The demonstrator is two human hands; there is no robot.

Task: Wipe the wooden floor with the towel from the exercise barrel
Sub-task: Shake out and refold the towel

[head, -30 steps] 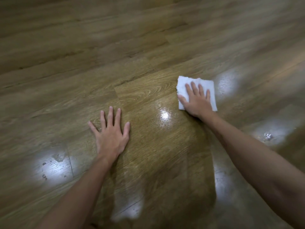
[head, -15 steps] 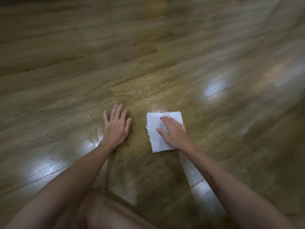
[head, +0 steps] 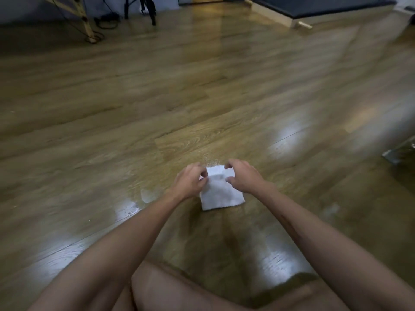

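Note:
A small white folded towel [head: 221,194] lies on the glossy wooden floor [head: 202,97] just in front of my knees. My left hand [head: 190,178] pinches the towel's far left corner with curled fingers. At the far right edge, my right hand [head: 241,175] has its fingers curled over the towel and appears to pinch it. Both hands are blurred by motion. The far edge of the towel is partly hidden under my fingers.
A wooden frame leg [head: 86,23] and a dark stand with cables [head: 146,7] are at the back left. A low padded platform [head: 314,10] sits at the back right. A metal object [head: 402,153] pokes in from the right edge. My bare knee [head: 179,288] is at the bottom.
My right hand dragged the towel back toward me, then lifted off its flat press. My left hand left the floor and came onto the towel. The view tilted up.

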